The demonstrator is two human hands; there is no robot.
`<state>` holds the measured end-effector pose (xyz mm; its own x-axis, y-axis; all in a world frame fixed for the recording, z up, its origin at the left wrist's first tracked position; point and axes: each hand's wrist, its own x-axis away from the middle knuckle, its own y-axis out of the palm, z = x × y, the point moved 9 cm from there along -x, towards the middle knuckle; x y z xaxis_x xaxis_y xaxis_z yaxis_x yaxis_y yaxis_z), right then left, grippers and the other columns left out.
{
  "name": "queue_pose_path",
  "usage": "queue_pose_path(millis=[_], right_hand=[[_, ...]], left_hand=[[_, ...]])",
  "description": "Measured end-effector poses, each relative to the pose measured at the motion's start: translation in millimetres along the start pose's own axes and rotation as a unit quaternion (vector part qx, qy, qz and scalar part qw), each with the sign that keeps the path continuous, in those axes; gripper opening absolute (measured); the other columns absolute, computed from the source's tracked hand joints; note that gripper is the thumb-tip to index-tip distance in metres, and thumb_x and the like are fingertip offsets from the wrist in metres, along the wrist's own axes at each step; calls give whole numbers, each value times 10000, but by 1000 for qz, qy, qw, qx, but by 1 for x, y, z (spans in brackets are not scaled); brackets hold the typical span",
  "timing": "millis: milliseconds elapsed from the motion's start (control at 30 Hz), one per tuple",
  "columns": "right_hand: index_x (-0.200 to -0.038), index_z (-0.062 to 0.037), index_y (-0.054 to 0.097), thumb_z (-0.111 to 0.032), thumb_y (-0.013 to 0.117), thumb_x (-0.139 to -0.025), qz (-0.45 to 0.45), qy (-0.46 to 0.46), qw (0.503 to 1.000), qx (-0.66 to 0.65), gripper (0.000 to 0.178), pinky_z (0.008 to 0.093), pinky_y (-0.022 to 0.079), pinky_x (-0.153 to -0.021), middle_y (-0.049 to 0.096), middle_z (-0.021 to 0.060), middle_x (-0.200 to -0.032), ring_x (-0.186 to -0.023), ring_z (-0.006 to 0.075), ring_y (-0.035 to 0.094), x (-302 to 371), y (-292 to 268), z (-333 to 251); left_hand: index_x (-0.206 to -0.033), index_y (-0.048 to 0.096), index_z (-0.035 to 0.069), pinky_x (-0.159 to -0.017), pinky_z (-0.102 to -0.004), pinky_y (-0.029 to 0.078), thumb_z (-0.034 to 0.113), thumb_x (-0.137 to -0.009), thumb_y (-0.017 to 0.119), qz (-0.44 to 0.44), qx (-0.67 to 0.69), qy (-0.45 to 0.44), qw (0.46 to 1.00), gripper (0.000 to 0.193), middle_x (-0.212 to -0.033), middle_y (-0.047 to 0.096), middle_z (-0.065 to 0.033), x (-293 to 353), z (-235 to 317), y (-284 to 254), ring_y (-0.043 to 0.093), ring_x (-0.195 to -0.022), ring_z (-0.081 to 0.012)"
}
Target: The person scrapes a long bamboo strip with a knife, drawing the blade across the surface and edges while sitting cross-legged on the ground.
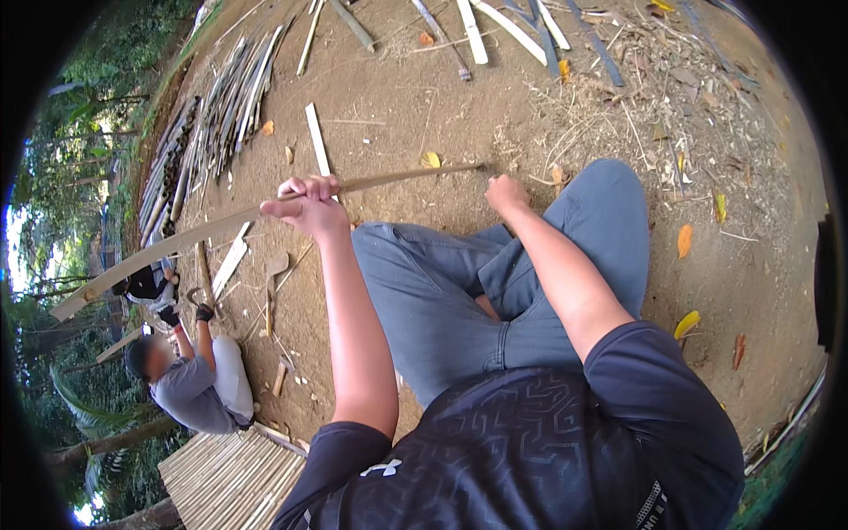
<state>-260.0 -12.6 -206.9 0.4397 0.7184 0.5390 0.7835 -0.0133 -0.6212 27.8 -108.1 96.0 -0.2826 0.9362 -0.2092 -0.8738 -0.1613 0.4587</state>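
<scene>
A long, pale brown split bamboo strip (190, 231) runs slantwise from the far left to just in front of my right knee. My left hand (309, 205) is wrapped around it, thumb lying along the strip. Part of the strip passes behind those fingers. The strip's dark right end is close to my right hand (508, 196), which is closed beside my right knee, a little apart from that end. Whatever the right fingers hold, if anything, is hidden. I sit on the bare ground with my legs folded, in grey trousers (424, 283).
A gloved person (194, 375) sits at the left. Near them lie a wooden-handled bladed tool (270, 296), a hammer-like tool (282, 375) and a slatted bamboo panel (231, 477). A heap of poles (237, 97) is at the far left; split strips (473, 31) and shavings (654, 115) lie ahead.
</scene>
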Motion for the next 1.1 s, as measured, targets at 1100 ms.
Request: queue_pose_path(millis=[1100], right_hand=[[-1144, -72, 680, -393, 517, -967, 11, 47, 997, 58, 401, 435, 513, -926, 658, 155, -1214, -1139, 318, 629, 0, -10, 4]], left_hand=[[-626, 376, 125, -483, -328, 396, 918, -686, 329, -43, 29, 6, 999, 796, -476, 299, 28, 7, 2, -30, 331, -430, -139]])
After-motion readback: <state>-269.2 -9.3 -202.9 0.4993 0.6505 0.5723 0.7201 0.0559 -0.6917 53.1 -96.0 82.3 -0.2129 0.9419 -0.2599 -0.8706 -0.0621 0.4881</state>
